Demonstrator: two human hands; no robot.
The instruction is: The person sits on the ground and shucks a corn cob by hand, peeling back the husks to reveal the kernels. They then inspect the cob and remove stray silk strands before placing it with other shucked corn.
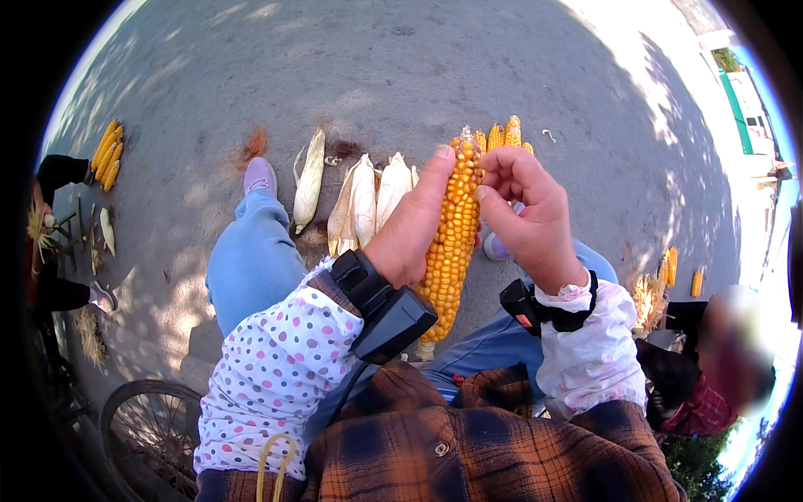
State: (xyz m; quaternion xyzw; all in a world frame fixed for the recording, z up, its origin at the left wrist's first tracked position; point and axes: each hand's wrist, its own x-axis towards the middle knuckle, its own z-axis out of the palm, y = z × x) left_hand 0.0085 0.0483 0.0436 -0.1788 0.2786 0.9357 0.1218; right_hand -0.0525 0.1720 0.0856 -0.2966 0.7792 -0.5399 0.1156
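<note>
A husked ear of corn with orange-yellow kernels stands tilted before my chest, its tip pointing away from me. My left hand grips it, thumb along its left side and fingers hidden behind. My right hand is at the ear's upper right edge, thumb and index fingertips touching or very near the kernels. Whether they pinch anything, such as silk, is too small to see. Beyond my left hand, several ears in pale husks lie on the ground. Several husked ears lie partly hidden behind the held one.
One ear in its husk lies apart beside my shoe, near brown corn silk. A spoked wheel stands at lower left. People sit at both sides, with piles of husked ears and loose husks near them.
</note>
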